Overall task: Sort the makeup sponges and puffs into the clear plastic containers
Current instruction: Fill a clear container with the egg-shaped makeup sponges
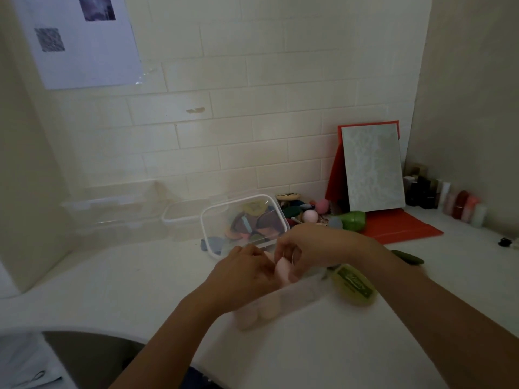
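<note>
Both grips meet over the near clear container [297, 297] at tabletop [140, 276] centre. Right grip [306, 247] pinches the pink sponge [283, 272] from above, and left grip [247, 273] has its fingers curled against the same sponge from the side. The sponge sits just above the container's far rim. Pale pink sponges [261, 313] are already inside. The far clear container [213, 220] holds mixed coloured puffs [247, 223]. Loose sponges [310, 216] are piled behind it, near the red-backed mirror [373, 167]. A green tube [355, 284] lies beside the near container.
</note>
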`<state>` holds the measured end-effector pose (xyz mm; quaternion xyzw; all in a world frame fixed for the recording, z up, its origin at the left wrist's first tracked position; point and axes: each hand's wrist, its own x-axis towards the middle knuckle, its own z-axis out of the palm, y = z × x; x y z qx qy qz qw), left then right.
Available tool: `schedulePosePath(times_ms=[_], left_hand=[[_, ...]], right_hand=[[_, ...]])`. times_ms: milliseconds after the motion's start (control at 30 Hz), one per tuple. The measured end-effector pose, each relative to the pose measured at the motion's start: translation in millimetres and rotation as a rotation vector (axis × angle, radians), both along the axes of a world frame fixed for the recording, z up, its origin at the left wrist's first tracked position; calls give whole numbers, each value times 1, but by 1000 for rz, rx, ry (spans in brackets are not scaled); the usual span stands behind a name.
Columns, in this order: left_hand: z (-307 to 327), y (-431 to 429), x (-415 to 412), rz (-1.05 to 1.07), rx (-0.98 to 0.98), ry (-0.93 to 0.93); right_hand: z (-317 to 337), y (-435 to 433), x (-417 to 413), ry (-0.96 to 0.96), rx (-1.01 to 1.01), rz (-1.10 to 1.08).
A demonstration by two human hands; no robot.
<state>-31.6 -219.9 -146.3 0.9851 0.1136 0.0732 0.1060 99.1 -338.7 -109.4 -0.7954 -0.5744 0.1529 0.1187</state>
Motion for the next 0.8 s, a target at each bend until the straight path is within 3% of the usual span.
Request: schedulePosePath(times_ms=[233, 367, 533, 700, 800], left_hand=[[-1, -1, 1, 55, -78, -66], [1, -4, -1, 66, -170, -139], [-4, 7, -2, -45, -157, -56], [-6, 7, -1, -36, -90, -39], [-6, 7, -1, -44, -85, -49]], right_hand=[[-23, 15, 0, -154, 84, 16], [-27, 18, -1, -133, 234, -48], [-29, 22, 2, -221, 203, -25], [-17, 10, 11, 39, 191, 13], [-17, 9, 28, 58, 459, -141]])
